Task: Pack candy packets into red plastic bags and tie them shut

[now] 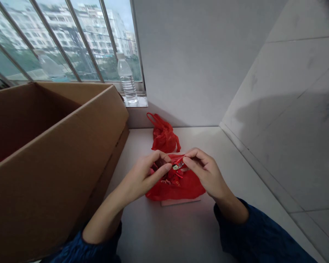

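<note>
The left hand [141, 179] and right hand [204, 173] are both half closed, each pinching a red cord [179, 159] at the neck of a red mesh bag [178, 186], with a small cartoon charm [176, 167] between them. The forearms angle in from either side, out of blue sleeves [252, 233]. The bag lies flat, its long axis running across the view, on a pale card [181, 201] on the white counter [159, 226]. A second red bag [163, 136] lies just beyond, its loop handle pointing away and left. A cardboard box [44, 157] stands left of the left hand, and a water bottle [127, 78] stands on the window sill [135, 102].
</note>
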{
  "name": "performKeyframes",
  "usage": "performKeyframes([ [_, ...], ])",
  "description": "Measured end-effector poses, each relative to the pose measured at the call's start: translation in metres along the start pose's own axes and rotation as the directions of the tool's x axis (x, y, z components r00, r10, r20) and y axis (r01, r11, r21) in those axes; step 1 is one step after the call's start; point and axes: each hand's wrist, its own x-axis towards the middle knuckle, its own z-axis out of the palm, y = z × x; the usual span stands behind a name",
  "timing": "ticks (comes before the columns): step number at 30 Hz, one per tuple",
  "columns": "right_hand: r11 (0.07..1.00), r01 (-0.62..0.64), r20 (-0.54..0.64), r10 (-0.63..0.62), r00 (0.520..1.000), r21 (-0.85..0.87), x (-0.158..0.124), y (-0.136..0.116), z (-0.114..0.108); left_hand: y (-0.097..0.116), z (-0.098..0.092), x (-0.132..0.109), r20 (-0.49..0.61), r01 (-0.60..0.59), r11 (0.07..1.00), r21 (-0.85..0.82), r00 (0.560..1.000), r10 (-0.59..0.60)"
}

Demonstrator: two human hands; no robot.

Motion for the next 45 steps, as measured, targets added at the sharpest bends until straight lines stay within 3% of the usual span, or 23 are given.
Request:
performKeyframes([
  [4,0.989,0.080,-0.001,-0.081,0.997,-0.128,-0.001,-0.003,0.001,-0.006,0.006,0.001,-0.078,0.005,1.000,-0.013,0.997,-0.007],
  [11,0.975,0.084,0.032,-0.079,0.996,-0.204,-0.002,-0.001,0.002,-0.008,0.007,0.000,-0.118,-0.060,0.997,0.046,0.991,0.065],
  [18,0.992,0.052,-0.017,-0.055,0.998,-0.115,-0.002,0.001,0.006,-0.005,0.010,0.000,-0.147,-0.102,0.993,0.063,0.983,0.111],
  [23,0.986,0.096,-0.051,-0.104,0.993,-0.135,-0.003,0.002,0.007,-0.005,0.010,0.001,-0.116,-0.008,0.999,-0.046,0.993,0.003],
  [27,0.991,0.054,-0.082,-0.064,0.995,-0.126,-0.002,0.003,0.005,-0.006,0.007,0.003,0.019,0.081,0.997,-0.010,0.997,-0.081],
  [30,0.991,0.035,-0.074,-0.044,0.996,-0.128,-0.001,0.004,0.005,-0.008,0.007,0.003,0.089,0.077,0.997,0.007,0.993,-0.077],
  [35,0.998,-0.034,0.086,0.038,0.996,-0.053,0.000,0.004,0.005,-0.007,0.008,0.003,0.123,0.054,0.995,-0.084,0.991,-0.043],
  [38,0.992,-0.067,0.188,0.087,0.978,-0.108,-0.001,0.001,-0.001,-0.006,0.006,0.003,0.143,0.054,0.999,-0.001,0.988,-0.054],
  [41,0.880,-0.006,0.264,0.149,0.953,-0.474,-0.002,0.000,-0.012,-0.011,0.005,0.003,0.165,0.067,0.979,0.194,0.981,-0.100],
  [43,0.674,0.086,0.315,0.224,0.922,-0.733,-0.001,0.004,-0.016,-0.018,0.008,0.003,0.218,0.065,0.944,0.325,0.966,-0.142],
  [45,0.444,0.140,0.297,0.306,0.904,-0.885,0.002,0.014,-0.014,-0.027,0.014,0.002,0.296,0.060,0.889,0.454,0.931,-0.214],
])
